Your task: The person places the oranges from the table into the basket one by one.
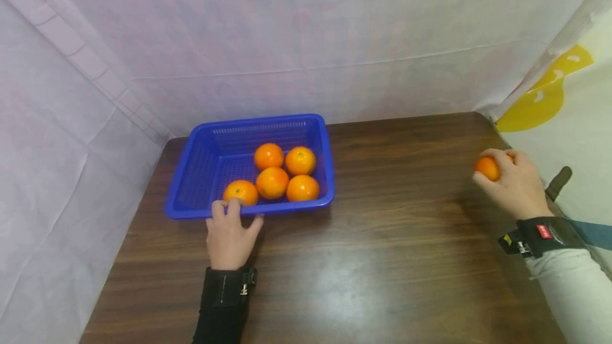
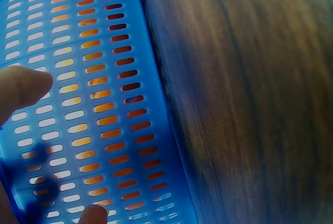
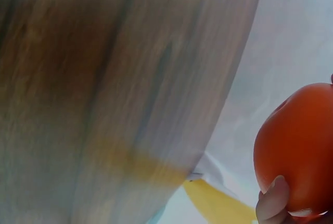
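A blue plastic basket with slotted walls stands on the table, and several oranges lie in its right part. My left hand grips the basket's near rim, fingers over the edge beside the front-left orange, thumb on the outside. In the left wrist view the slotted wall shows the fruit through its holes. At the table's right side my right hand holds another orange between thumb and fingers. That orange looks reddish and smooth in the right wrist view, raised off the table.
The brown wooden table spreads between the hands. Pale cloth hangs along its back and left sides. A white cloth with a yellow print hangs at the right, where a dark strap-like piece sticks up beside the right hand.
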Available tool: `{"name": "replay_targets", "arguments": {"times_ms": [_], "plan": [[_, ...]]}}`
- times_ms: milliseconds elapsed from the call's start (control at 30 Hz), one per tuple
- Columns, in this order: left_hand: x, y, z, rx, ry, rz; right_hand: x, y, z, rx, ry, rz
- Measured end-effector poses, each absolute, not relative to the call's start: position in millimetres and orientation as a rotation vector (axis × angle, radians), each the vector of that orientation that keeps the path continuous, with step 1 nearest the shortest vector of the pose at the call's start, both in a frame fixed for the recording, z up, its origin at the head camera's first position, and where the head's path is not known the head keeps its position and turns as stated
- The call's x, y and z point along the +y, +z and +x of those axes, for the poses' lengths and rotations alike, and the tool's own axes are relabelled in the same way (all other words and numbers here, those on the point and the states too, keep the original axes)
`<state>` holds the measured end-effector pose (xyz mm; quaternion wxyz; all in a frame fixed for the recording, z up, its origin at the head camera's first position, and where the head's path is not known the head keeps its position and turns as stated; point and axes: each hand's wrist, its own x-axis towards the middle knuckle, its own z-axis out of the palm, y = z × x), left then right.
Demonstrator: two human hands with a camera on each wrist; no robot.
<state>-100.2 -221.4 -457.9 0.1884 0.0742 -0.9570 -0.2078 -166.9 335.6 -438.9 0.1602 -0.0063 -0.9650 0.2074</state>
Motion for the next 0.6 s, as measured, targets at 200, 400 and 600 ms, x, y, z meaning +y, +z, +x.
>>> {"name": "replay_targets", "arguments": {"times_ms": [200, 400, 600], "plan": [[-221.0, -458.4, -100.0, -2.696, -0.584, 0.208, 326.6, -435.9, -165.0, -2.773, 0.594, -0.025], [-220.6, -457.5, -99.6, -2.699, -0.59, 0.211, 322.2, -438.4, -164.6, -2.78, 0.585, -0.018], [-220.6, -457.9, -100.3, -2.689, -0.584, 0.214, 312.5, -438.9, -166.1, -2.804, 0.579, -0.001]]}}
